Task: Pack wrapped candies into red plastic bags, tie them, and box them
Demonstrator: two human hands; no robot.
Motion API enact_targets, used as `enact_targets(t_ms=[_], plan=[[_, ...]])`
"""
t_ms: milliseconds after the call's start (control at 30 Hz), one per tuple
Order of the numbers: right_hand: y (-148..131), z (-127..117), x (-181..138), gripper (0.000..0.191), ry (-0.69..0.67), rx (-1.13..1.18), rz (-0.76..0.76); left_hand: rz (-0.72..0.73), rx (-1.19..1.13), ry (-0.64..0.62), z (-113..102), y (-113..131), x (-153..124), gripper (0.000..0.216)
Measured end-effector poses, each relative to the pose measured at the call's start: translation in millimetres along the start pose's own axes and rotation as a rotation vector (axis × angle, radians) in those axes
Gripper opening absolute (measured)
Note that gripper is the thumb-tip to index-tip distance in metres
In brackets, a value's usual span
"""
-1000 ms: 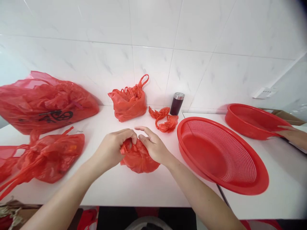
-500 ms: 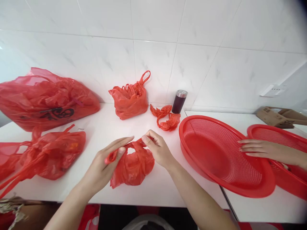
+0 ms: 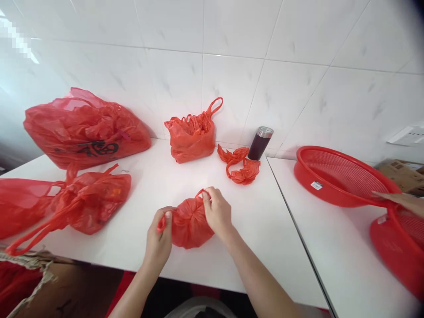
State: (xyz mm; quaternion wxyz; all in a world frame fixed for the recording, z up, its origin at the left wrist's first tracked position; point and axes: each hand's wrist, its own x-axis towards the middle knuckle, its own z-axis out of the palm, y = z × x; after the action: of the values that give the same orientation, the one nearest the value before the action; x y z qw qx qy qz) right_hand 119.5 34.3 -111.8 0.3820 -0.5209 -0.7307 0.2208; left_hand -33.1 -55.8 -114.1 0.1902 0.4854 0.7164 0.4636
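Observation:
A rounded red plastic bag [image 3: 191,227] rests on the white table in front of me, its top gathered into creases; what it holds is hidden. My left hand [image 3: 161,234] pinches a loop of the bag at its left side. On the other side, my right hand [image 3: 217,211] grips the bag's other handle near the top, fingers closed. Beyond my hands lie crumpled red plastic bags [image 3: 244,170], not touched by me.
Left stand a large red bag [image 3: 89,132] and a knotted red bag [image 3: 99,198]. A smaller red bag [image 3: 192,143] and a dark tumbler [image 3: 260,145] stand by the tiled wall. Another person's hand [image 3: 402,201] touches a red plastic basket [image 3: 331,190]; a second basket [image 3: 394,247] is nearer.
My hands have drawn apart the handles and the bag's top has closed into a gathered bundle. The other person's hand and the near basket have moved right, away from my table section.

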Motion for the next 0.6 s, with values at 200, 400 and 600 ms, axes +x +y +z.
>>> enact_targets(t_ms=[200, 400, 600], plan=[[14.2, -1.1, 1.9, 0.034, 0.001, -0.099, -0.056, -0.003, 0.187, -0.1, 11.4, -2.2, 23.6, 0.027], [35.4, -13.6, 33.7, 0.036, -0.044, -0.219, 0.123, -0.014, 0.3, -0.144, 3.8, -6.7, 54.4, 0.021], [56.5, 12.5, 43.9, 0.032, -0.085, -0.323, 0.239, -0.04, 0.512, -0.191, 20.3, -19.8, 76.3, 0.03]])
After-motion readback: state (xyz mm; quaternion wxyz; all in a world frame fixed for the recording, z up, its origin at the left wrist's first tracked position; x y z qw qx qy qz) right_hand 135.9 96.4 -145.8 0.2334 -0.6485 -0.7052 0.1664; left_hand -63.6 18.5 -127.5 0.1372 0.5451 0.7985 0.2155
